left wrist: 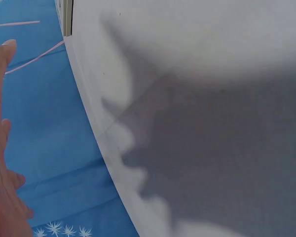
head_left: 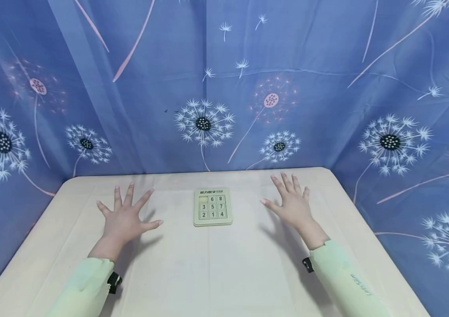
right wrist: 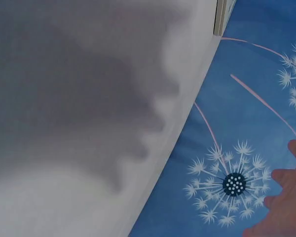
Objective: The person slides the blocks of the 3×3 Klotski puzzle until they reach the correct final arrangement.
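A pale green number slide puzzle (head_left: 213, 222) lies flat near the table's far side, between the two hands. Its tiles read 6, 8 in the top row, 3, 5, 7 in the middle and 2, 1, 4 at the bottom, with a vacant slot at top left. Left of it, my left hand (head_left: 123, 221) is held over the table with fingers spread, holding nothing. On the other side my right hand (head_left: 293, 207) hovers likewise, its fingers fanned out. A corner of the puzzle (left wrist: 67, 19) shows at the top of the left wrist view, and its edge (right wrist: 219, 19) in the right wrist view.
A pale cloth covers the table (head_left: 208, 273), whose front corners are out of view. Blue curtains (head_left: 161, 88) with dandelion prints stand close behind it and along both sides. Dark straps (head_left: 114, 281) sit at both wrists, below light green sleeves.
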